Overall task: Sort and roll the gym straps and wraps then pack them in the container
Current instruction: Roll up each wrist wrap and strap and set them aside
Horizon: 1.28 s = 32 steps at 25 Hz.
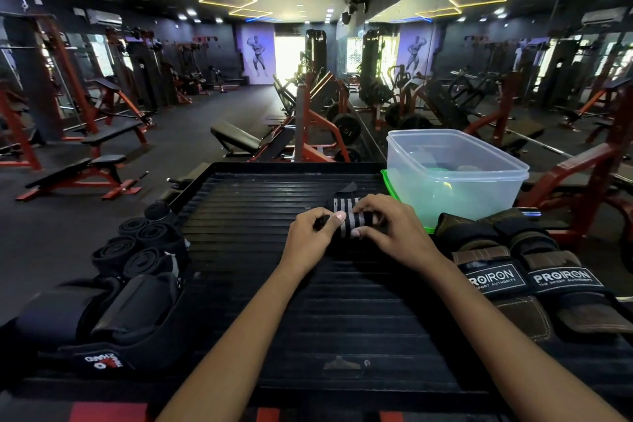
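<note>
Four rolled black fabric straps (pixel 140 245) already sit at nine o'clock on the black ribbed worktop (pixel 308 312), while the clear plastic container (pixel 455 178) at two o'clock looks nearly empty, so packing seems mostly ahead. At centre, the left hand (pixel 310 238) and right hand (pixel 394 229) both pinch the black wrist wrap with grey stripes (pixel 352 217), each grip curled round it, apparently mid-roll.

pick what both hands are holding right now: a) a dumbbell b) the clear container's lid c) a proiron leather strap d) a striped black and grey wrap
d: the left hand and right hand both grip the striped wrap on the black ribbed surface, in front of the clear container.
</note>
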{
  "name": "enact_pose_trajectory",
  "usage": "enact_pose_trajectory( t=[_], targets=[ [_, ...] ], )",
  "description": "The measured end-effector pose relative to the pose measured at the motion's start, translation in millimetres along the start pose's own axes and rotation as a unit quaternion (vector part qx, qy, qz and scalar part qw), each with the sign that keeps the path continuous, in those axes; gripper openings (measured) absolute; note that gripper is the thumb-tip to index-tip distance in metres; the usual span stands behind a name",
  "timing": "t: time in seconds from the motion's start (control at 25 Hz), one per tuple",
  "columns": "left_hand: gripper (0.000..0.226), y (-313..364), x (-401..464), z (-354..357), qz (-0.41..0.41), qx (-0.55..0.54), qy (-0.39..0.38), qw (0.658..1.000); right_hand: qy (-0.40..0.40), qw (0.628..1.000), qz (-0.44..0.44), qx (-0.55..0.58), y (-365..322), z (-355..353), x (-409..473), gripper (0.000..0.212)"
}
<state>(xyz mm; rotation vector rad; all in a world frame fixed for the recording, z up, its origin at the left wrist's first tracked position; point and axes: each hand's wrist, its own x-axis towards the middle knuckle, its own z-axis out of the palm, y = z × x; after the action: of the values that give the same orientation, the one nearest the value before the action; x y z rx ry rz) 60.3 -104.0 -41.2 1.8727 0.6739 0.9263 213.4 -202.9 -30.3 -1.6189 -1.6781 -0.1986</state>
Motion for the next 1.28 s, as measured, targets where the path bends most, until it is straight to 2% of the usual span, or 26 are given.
enact_pose_trajectory(
  t=[0.12,0.24,0.28,0.36,0.44,0.52,0.68,0.8,1.04,1.28],
  targets=[
    [0.027,-1.0,0.0,0.0,-0.007,-0.003,-0.014,1.0,-0.005,1.0,0.002,0.001,1.2,1.7,-0.9,0.025],
    [0.009,-3.8,-0.4,-2.4,0.05,-0.008,-0.042,0.998,-0.003,0.999,0.032,0.03,5.1,1.3,-0.8,0.02],
    [0.014,-4.2,-1.3,-3.3,0.071,0.004,-0.055,0.996,-0.005,0.998,0.046,0.051,5.8,0.8,-0.9,0.017],
    [0.015,-4.1,-2.6,-3.3,0.093,0.041,-0.047,0.994,-0.018,0.994,0.065,0.086,4.3,1.4,-1.4,0.014],
    [0.003,-3.8,-2.0,-0.9,0.107,0.073,-0.018,0.991,-0.021,0.992,0.066,0.103,1.4,2.1,-1.3,0.016],
    [0.01,-4.4,-1.4,1.1,0.117,0.092,0.0,0.989,-0.018,0.991,0.066,0.113,-1.6,2.7,-0.7,0.022],
    [0.006,-5.5,-1.1,1.9,0.128,0.06,-0.005,0.99,-0.03,0.987,0.081,0.133,0.7,2.8,-1.2,0.012],
    [0.019,-4.1,-1.1,-2.5,0.158,0.022,-0.011,0.987,-0.022,0.987,0.09,0.131,1.4,2.6,-1.0,0.012],
    [0.012,-5.1,1.8,-4.7,0.125,-0.019,0.006,0.992,-0.017,0.982,0.072,0.171,-2.6,1.0,-1.3,0.032],
    [0.027,-8.4,0.9,-2.8,0.134,-0.047,-0.035,0.989,0.011,0.967,0.104,0.234,1.4,0.2,-0.5,0.019]
  ],
)
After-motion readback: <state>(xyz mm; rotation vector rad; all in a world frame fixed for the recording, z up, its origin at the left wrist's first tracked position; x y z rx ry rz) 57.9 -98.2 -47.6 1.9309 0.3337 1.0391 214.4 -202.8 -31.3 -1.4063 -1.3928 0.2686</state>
